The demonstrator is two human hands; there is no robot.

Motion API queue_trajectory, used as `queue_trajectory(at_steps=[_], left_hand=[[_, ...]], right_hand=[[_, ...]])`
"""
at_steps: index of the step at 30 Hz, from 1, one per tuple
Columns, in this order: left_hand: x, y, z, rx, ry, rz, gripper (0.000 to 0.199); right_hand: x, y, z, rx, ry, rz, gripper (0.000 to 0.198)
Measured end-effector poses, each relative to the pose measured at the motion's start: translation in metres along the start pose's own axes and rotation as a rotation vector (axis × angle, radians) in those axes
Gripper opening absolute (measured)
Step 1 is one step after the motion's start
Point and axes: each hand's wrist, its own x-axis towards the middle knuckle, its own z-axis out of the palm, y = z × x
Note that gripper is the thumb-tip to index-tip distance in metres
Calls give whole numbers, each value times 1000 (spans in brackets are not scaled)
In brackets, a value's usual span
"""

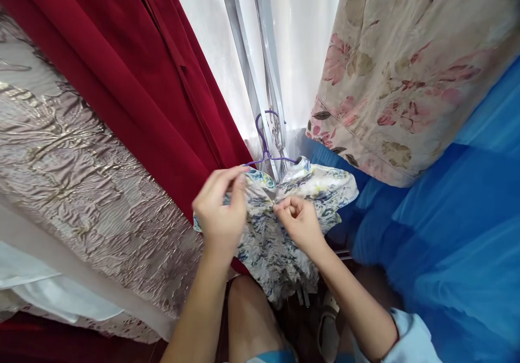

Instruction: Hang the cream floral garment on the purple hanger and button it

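A floral blouse (280,244), white with blue and yellow print, hangs on a thin purple hanger (265,141). My left hand (221,206), a little blurred, has thumb and fingers closed at the blouse's left shoulder, close to the hanger's arm. At the lower point of the neck opening, my right hand (298,219) pinches the blouse's front edge between thumb and curled forefinger. The cloth right under the fingertips of both hands is hidden. The blouse's right shoulder (325,181) spreads out free of my hands.
Metal uprights (247,54) stand behind the hanger before a white cloth (300,38). Red fabric (162,81) and a textured pinkish cloth (81,189) hang left. A floral cream cloth (385,81) and blue fabric (459,233) hang right. My knee (252,319) is below.
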Motion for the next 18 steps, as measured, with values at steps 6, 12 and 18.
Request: queue_trajectory(at_steps=[6, 12, 18], left_hand=[[15, -80, -38, 14, 156, -305, 21], [-40, -162, -44, -121, 333, -674, 31], [-120, -127, -13, -201, 116, -816, 35]], right_hand=[[-59, 29, -25, -110, -1, 110, 28], [-101, 50, -34, -109, -58, 271, 27], [-126, 78, -58, -144, -19, 345, 24]])
